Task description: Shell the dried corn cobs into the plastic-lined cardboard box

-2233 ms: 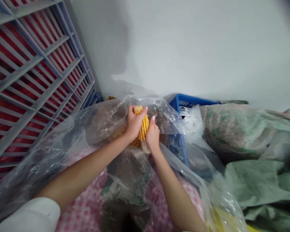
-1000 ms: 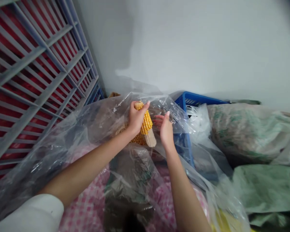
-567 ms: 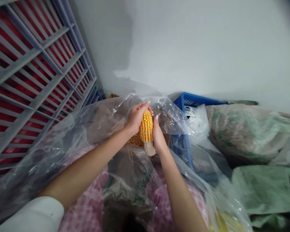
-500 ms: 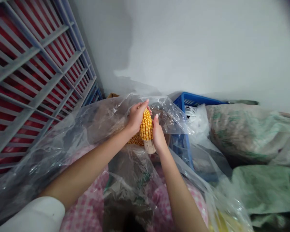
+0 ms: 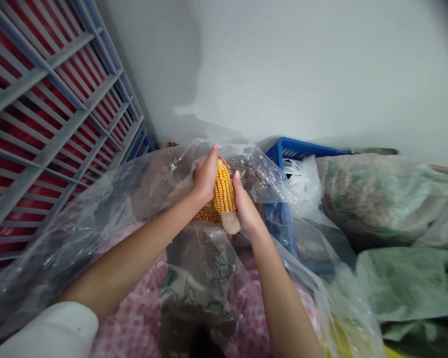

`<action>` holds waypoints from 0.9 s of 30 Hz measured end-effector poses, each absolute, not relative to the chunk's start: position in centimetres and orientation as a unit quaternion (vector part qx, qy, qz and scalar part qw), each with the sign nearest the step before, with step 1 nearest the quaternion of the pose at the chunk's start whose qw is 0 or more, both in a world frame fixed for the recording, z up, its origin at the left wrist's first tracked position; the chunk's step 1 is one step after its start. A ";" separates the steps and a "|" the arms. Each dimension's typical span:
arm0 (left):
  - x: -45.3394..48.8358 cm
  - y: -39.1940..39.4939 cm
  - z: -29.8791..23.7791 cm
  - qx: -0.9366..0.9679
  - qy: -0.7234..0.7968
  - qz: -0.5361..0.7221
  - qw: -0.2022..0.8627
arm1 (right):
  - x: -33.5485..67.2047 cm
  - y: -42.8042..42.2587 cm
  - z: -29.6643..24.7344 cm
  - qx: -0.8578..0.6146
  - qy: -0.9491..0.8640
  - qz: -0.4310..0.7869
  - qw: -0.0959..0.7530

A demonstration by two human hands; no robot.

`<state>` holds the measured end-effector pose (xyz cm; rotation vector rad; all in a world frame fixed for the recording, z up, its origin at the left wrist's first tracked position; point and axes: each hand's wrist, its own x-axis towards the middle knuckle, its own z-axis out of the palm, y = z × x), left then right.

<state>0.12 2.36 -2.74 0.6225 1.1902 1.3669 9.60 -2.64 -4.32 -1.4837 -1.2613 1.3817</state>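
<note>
Between my hands is a corn cob (image 5: 224, 191), its upper part covered in yellow kernels and its lower end bare. My left hand (image 5: 206, 174) is closed on its left side, thumb pointing up. On the right side, my right hand (image 5: 245, 201) grips the cob with the thumb along the kernels; its other fingers are mostly hidden behind. Loose corn kernels (image 5: 208, 213) lie below and behind the cob. A clear plastic sheet (image 5: 164, 174) spreads around and under my hands.
A grey slatted crate (image 5: 65, 124) with red behind it stands at the left. A blue basket (image 5: 291, 233) holding a white plastic bag (image 5: 303, 181) is at the right, beside a full woven sack (image 5: 381, 199) and green sacking (image 5: 406, 283). A white wall (image 5: 302, 69) rises behind.
My left thumb has shifted slightly left across the top of the cob, and the cob leans a bit more to the left at its tip. Both hands stay on it. The whole view has shifted slightly.
</note>
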 end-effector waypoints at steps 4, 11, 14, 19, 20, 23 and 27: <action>-1.8 3.9 -2.5 0.201 0.541 0.595 0.559 | 11.1 -2.9 -3.9 -0.535 -0.526 0.595 0.287; -3.2 4.6 -2.5 0.116 0.554 0.546 0.618 | 10.6 -3.1 -4.4 -0.508 -0.419 0.718 0.226; -3.2 4.6 -2.9 0.134 0.548 0.536 0.628 | 9.9 -3.0 -4.8 -0.519 -0.389 0.728 0.223; -3.2 4.9 -3.5 0.180 0.551 0.512 0.634 | 9.6 -3.2 -5.2 -0.514 -0.411 0.722 0.212; -3.2 4.9 -3.5 0.184 0.551 0.510 0.634 | 9.7 -3.3 -5.3 -0.508 -0.417 0.724 0.210; -3.4 5.1 -3.3 0.183 0.555 0.505 0.636 | 9.7 -3.3 -5.4 -0.504 -0.428 0.722 0.202; -3.4 5.0 -2.4 0.186 0.530 0.505 0.655 | 9.5 -3.4 -4.8 -0.500 -0.393 0.741 0.216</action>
